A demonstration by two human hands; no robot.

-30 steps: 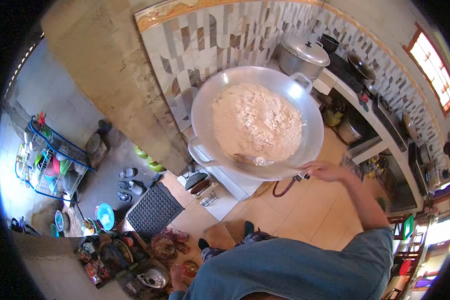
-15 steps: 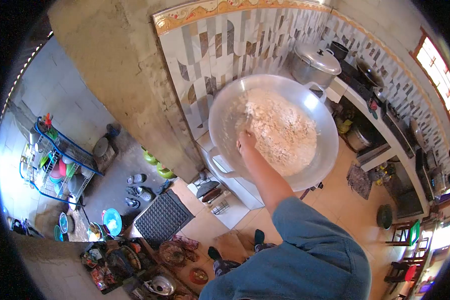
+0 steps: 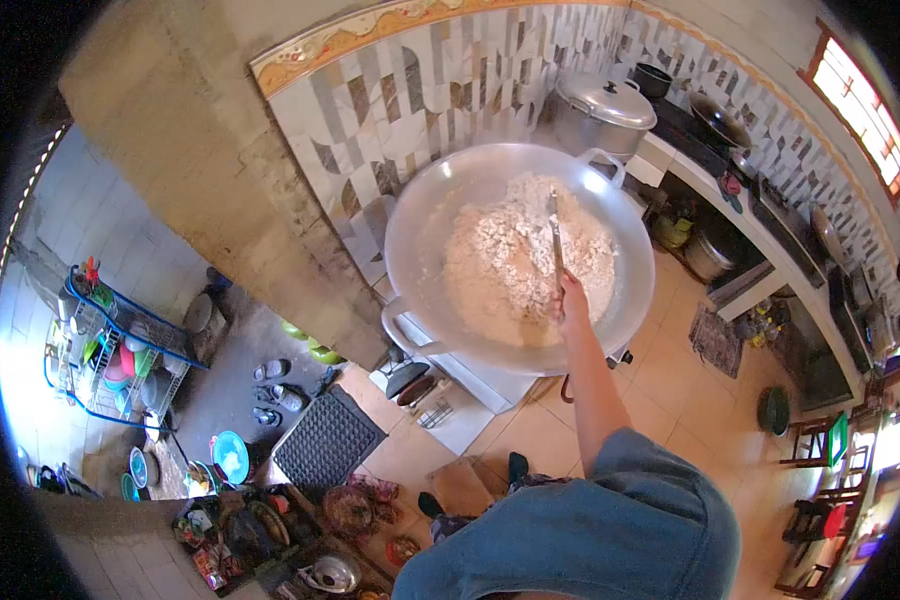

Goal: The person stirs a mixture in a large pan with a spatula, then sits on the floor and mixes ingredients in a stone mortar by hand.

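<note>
One right hand (image 3: 571, 299), fingers clamped round one utensil (image 3: 557, 240), reaches over one two-handled wok (image 3: 417, 235) of pale, crumbly mixture (image 3: 500, 240) near one lidded pot (image 3: 602, 118).

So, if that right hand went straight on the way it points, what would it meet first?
Probably the pale, crumbly mixture in the big metal pan, where the utensil in the right hand points, though depth is hard to judge.

The right hand (image 3: 572, 298) grips a slim utensil (image 3: 557, 240), its far end over pale, crumbly food (image 3: 500, 245) in a wide metal wok (image 3: 417, 255). Just beyond stands a lidded pot (image 3: 600, 132); a desk (image 3: 782, 258) runs along the right, a dark mat (image 3: 328, 432) lies near left.
</note>
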